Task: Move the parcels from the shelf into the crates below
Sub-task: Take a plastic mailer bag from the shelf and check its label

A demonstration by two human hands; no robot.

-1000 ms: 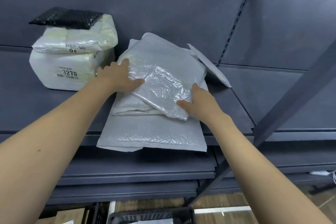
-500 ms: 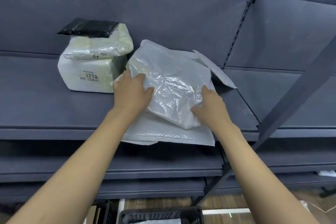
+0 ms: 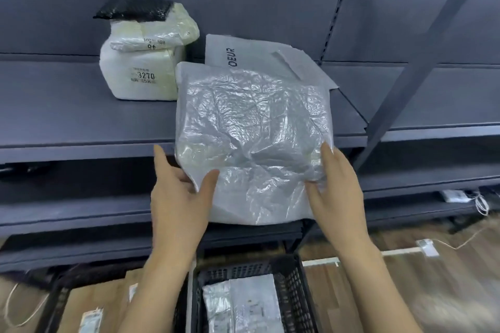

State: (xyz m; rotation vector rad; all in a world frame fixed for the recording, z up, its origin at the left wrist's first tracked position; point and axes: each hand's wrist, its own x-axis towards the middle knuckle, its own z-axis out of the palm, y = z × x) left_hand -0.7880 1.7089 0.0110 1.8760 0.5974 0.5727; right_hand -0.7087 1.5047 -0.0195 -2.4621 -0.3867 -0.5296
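We are losing most of the flat mailer [image 3: 251, 54] behind the grey parcel [image 3: 251, 140]. The crate [image 3: 295, 286] and its parcel [image 3: 243, 305] are running off the bottom edge, labels blurring beyond reading.

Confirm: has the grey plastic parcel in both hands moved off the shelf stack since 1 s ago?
Yes. The grey plastic parcel has come forward and down past the shelf edge, held by the left hand and right hand, above the black crate.
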